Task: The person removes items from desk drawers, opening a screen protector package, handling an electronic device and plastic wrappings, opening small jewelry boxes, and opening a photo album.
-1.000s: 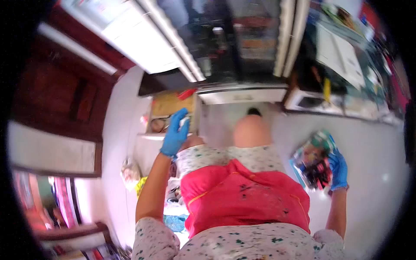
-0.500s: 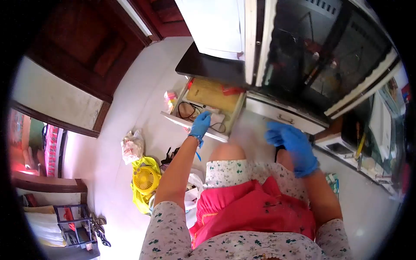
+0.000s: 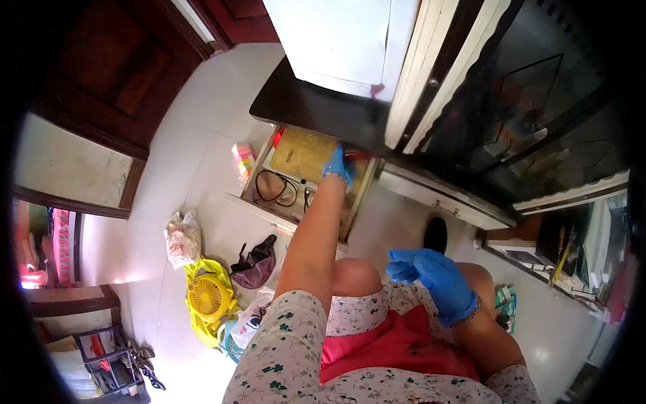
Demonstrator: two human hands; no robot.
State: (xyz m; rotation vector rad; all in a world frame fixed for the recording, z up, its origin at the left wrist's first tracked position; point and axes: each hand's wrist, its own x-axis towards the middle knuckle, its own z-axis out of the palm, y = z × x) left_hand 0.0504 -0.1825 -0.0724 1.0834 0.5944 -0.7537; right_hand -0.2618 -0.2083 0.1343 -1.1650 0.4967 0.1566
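Observation:
My left hand, in a blue glove, reaches into the back right of a pulled-out drawer. Its fingertips are beside a red item, partly hidden; whether they grip it I cannot tell. Under and left of that hand lies a flat yellowish-brown board. A coiled black cable rests in the drawer's front part, and my forearm covers some of the contents. Above my lap hovers my right hand, also blue-gloved, fingers stretched out to the left and holding nothing.
A dark cabinet top overhangs the drawer. Right of it are a closed white drawer and a glass-doored cabinet. On the floor at left are a yellow fan, a plastic bag, a mauve cloth item and a colourful packet.
My left hand has moved from the drawer's front to its back right, by the red item. My right hand is lower and closer to my lap. The view has shifted.

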